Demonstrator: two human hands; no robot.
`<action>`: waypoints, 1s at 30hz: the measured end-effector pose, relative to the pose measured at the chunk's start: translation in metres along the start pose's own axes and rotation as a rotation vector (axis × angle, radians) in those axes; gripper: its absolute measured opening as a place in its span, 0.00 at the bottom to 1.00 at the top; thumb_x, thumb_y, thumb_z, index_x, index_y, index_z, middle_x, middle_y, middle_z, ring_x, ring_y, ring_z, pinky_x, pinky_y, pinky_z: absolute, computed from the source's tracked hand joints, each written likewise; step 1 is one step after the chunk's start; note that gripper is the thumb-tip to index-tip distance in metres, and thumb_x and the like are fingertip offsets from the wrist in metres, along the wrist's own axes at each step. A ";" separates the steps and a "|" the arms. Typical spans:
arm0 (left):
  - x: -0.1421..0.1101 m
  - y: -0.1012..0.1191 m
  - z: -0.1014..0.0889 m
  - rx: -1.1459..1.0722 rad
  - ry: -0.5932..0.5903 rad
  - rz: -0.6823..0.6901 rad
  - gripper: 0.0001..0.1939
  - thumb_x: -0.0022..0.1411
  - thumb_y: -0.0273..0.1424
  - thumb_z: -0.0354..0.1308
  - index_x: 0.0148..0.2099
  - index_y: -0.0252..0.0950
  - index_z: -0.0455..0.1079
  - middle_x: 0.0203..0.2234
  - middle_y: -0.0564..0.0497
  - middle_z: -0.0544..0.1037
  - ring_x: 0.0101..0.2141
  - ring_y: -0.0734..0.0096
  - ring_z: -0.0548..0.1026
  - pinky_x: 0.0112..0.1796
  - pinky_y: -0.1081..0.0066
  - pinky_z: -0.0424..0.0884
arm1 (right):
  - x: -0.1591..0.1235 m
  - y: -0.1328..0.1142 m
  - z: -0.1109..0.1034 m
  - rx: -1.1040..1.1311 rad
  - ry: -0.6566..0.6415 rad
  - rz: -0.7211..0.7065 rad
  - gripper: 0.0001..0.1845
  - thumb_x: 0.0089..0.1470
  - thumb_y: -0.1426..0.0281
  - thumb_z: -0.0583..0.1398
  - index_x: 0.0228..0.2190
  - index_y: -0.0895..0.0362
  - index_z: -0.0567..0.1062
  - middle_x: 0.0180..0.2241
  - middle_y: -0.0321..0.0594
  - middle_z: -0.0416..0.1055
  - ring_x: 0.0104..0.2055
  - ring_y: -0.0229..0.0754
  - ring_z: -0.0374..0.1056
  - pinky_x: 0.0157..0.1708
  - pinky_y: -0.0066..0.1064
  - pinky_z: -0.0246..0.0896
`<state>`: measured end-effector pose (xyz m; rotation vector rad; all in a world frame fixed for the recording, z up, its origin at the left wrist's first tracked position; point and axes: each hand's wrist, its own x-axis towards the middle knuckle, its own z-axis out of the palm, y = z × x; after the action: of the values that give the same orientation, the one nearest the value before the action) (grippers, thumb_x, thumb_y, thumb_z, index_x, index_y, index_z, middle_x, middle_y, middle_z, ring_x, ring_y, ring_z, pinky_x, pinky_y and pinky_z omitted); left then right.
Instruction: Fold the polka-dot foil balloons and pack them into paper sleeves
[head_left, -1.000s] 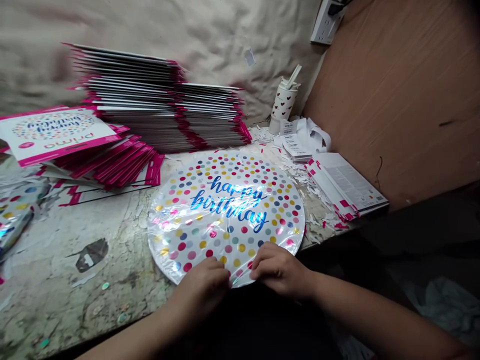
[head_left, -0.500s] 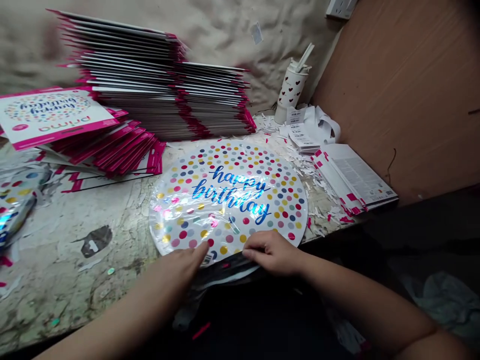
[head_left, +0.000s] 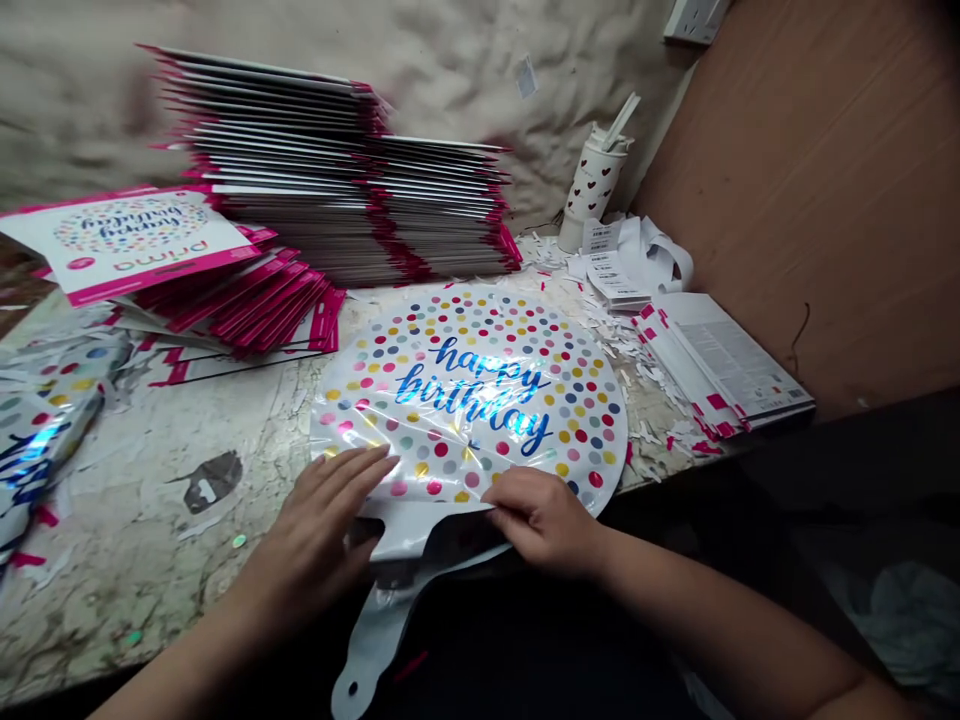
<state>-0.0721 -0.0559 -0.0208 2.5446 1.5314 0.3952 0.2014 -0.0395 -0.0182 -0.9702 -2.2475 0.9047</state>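
Note:
A flat, round foil balloon [head_left: 480, 440] lies on the table, white with coloured dots and blue "happy birthday" lettering. Its near edge is bent up, and a silvery-white tail [head_left: 367, 645] with a small hole near its end hangs toward me. My left hand [head_left: 330, 510] rests at the near left edge, its fingers stretched out over the balloon and its thumb beside the base of the tail. At the near right, my right hand [head_left: 547, 520] pinches the balloon's edge between thumb and curled fingers.
Tall stacks of pink-edged packets [head_left: 300, 200] stand against the wall. Fanned packets [head_left: 255, 300] lie left, above another dotted foil balloon [head_left: 45, 440]. At right are a heart-patterned tumbler [head_left: 595, 185], a label strip [head_left: 615, 265], cards [head_left: 720, 360] and paper scraps.
The balloon's near edge has folded up and its tail has come into view. My left hand has opened out flat over the balloon's edge. My right hand keeps its pinch.

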 end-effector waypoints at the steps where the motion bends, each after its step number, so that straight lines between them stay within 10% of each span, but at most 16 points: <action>1: -0.002 -0.006 0.004 0.028 -0.019 0.052 0.31 0.52 0.27 0.50 0.60 0.42 0.57 0.57 0.46 0.65 0.57 0.54 0.60 0.56 0.50 0.56 | -0.004 0.000 0.003 -0.058 -0.009 -0.053 0.09 0.53 0.72 0.53 0.31 0.56 0.73 0.31 0.41 0.73 0.35 0.40 0.68 0.38 0.31 0.64; 7: -0.008 -0.028 0.021 0.020 -0.068 0.268 0.35 0.51 0.18 0.46 0.61 0.47 0.56 0.56 0.52 0.66 0.56 0.62 0.64 0.53 0.63 0.65 | -0.039 0.034 -0.002 -0.493 -0.029 0.063 0.37 0.44 0.82 0.51 0.58 0.66 0.57 0.59 0.55 0.55 0.62 0.55 0.50 0.56 0.49 0.54; 11: -0.008 -0.029 0.020 0.056 -0.052 0.319 0.39 0.54 0.19 0.47 0.65 0.50 0.43 0.57 0.53 0.65 0.57 0.63 0.62 0.54 0.61 0.63 | -0.054 0.076 -0.047 -0.664 0.141 0.388 0.30 0.50 0.82 0.50 0.56 0.67 0.61 0.57 0.59 0.58 0.60 0.55 0.54 0.55 0.52 0.55; 14: -0.006 -0.037 0.019 0.097 -0.041 0.310 0.40 0.53 0.21 0.48 0.66 0.46 0.40 0.59 0.50 0.62 0.58 0.59 0.60 0.53 0.59 0.65 | -0.054 0.095 -0.077 -0.583 0.061 0.234 0.26 0.55 0.79 0.50 0.55 0.59 0.64 0.58 0.49 0.58 0.62 0.49 0.51 0.59 0.49 0.48; 17: -0.001 -0.058 0.014 0.079 -0.021 0.205 0.37 0.55 0.25 0.49 0.65 0.48 0.46 0.59 0.50 0.60 0.57 0.57 0.62 0.51 0.59 0.66 | -0.044 0.105 -0.100 -0.330 -0.009 0.153 0.22 0.55 0.75 0.52 0.52 0.55 0.69 0.56 0.43 0.61 0.60 0.45 0.55 0.59 0.43 0.50; 21: 0.027 -0.085 -0.008 -0.161 -0.178 -0.092 0.19 0.61 0.36 0.44 0.51 0.46 0.68 0.51 0.54 0.72 0.48 0.62 0.72 0.48 0.65 0.69 | -0.011 0.122 -0.132 -0.044 0.001 0.402 0.13 0.50 0.69 0.57 0.38 0.55 0.78 0.45 0.41 0.73 0.48 0.45 0.69 0.51 0.37 0.61; 26: 0.084 -0.080 -0.033 0.013 -0.171 -0.523 0.29 0.63 0.46 0.34 0.42 0.32 0.70 0.27 0.47 0.78 0.31 0.59 0.75 0.33 0.63 0.72 | 0.047 0.147 -0.147 -0.072 0.126 0.605 0.18 0.49 0.56 0.57 0.24 0.60 0.75 0.21 0.37 0.72 0.26 0.40 0.68 0.27 0.29 0.63; 30: 0.092 -0.047 -0.018 0.196 0.004 -0.460 0.30 0.64 0.44 0.36 0.56 0.28 0.61 0.49 0.35 0.70 0.49 0.47 0.67 0.48 0.49 0.61 | 0.076 0.159 -0.146 -0.214 0.195 0.692 0.21 0.44 0.51 0.58 0.19 0.58 0.71 0.17 0.33 0.65 0.23 0.37 0.62 0.23 0.26 0.54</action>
<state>-0.0761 0.0466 -0.0017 2.2106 2.1747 0.1962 0.3216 0.1554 -0.0283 -1.9119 -1.8772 0.7910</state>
